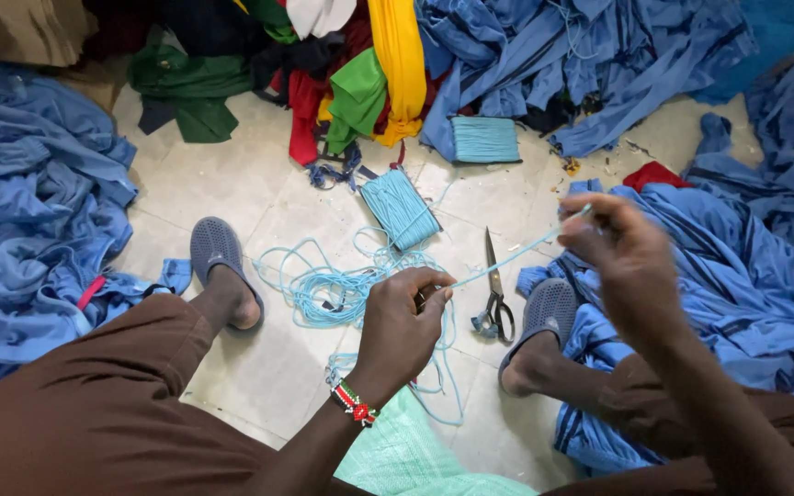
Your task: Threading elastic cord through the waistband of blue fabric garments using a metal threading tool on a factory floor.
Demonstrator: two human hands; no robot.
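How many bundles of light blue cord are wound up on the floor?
2: one wound bundle mid-floor above the loose cord, one flat bundle by the blue fabric pile. More may be hidden under fabric.

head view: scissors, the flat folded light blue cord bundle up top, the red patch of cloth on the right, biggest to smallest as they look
1. Folded cord bundle: the largest patch in the head view.
2. Scissors: longer than the bundle is wide, but thin, so they cover less.
3. Red cloth: smallest showing, though blue fabric hides part of it, so its full size is unsure.

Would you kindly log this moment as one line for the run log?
left hand: pinching light blue cord | right hand: holding cord's other end, stretched taut | scissors: on tiled floor | loose cord pile: between feet
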